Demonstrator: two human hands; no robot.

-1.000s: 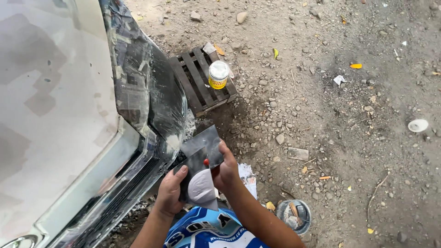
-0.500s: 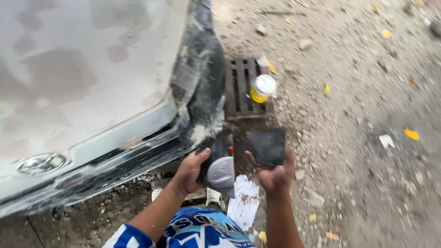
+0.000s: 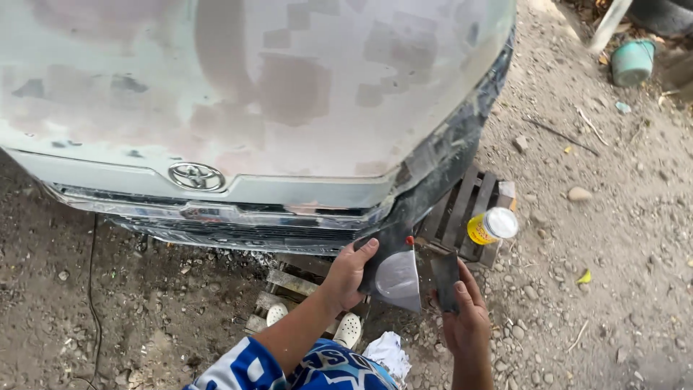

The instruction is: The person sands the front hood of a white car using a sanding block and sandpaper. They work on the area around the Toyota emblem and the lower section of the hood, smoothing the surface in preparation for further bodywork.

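My left hand (image 3: 349, 273) grips a dark flat board carrying a blob of grey filler paste (image 3: 395, 273). Just to its right, my right hand (image 3: 465, 315) holds a dark flat spreader (image 3: 445, 280) upright by its lower edge. Both hands hover close together in front of the lower corner of a car's white hood (image 3: 253, 87), which shows grey and pink patches of sanded filler. The car's front edge and corner (image 3: 433, 173) are wrapped in dark plastic sheeting. My sleeve is blue and white.
A small wooden pallet (image 3: 462, 217) lies by the car's corner with a yellow can with a white lid (image 3: 492, 225) on it. Gravel ground stretches right. A teal bucket (image 3: 632, 62) sits top right. White clogs (image 3: 348, 329) and a crumpled white rag (image 3: 388, 354) are near my feet.
My view swung left, so the hood and front of the car now fill the frame. The right hand drew the spreader away from the board, then back beside it.
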